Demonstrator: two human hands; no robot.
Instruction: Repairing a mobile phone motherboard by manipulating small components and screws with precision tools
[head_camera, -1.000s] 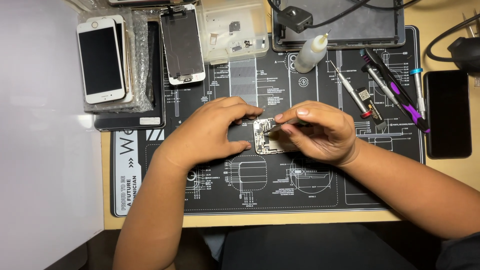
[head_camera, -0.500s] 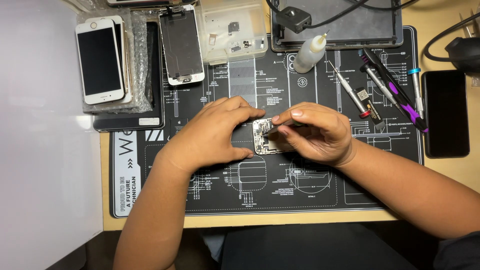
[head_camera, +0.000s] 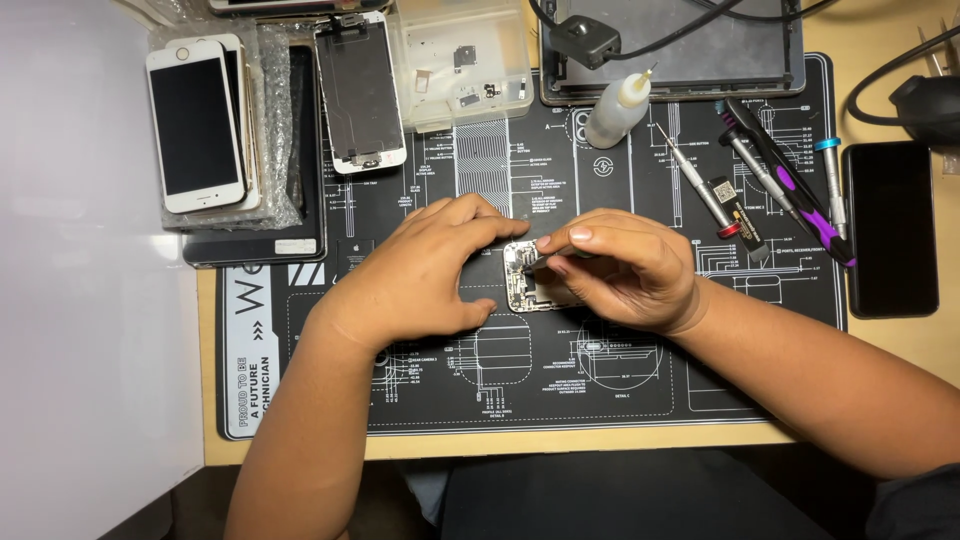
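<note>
Opened phone body (head_camera: 528, 280), internals up, lies mid-mat on the black repair mat (head_camera: 600, 400), between both hands. Left hand (head_camera: 425, 275) arches over its left edge, fingers curled, index tip on the top corner and thumb against the lower left edge, pinning it. Right hand (head_camera: 625, 270) is on its right side, thumb and index pinched shut on a thin tool (head_camera: 533, 258) whose tip sits on the phone's upper left part; what kind of tool it is can't be told, mostly hidden by fingers.

Versus half a second ago: almost nothing moved. Phone in same spot, left hand same grip, right hand same pinch; tool tip maybe shifted slightly, too small to be sure.

Around: white phone (head_camera: 193, 128) on bubble wrap at top left, a detached screen assembly (head_camera: 360, 92) just right of it, clear parts box (head_camera: 462, 60) next along. Small squeeze bottle (head_camera: 617, 108) stands above the hands, near a grey tray (head_camera: 690, 55) with a black cable. Right of the hands: screwdrivers (head_camera: 700, 185) and purple-handled tool (head_camera: 790, 190) lying on the mat, dark phone (head_camera: 890, 228) face up just off the mat's right edge. White sheet (head_camera: 90, 350) covers the left of the table.
</note>
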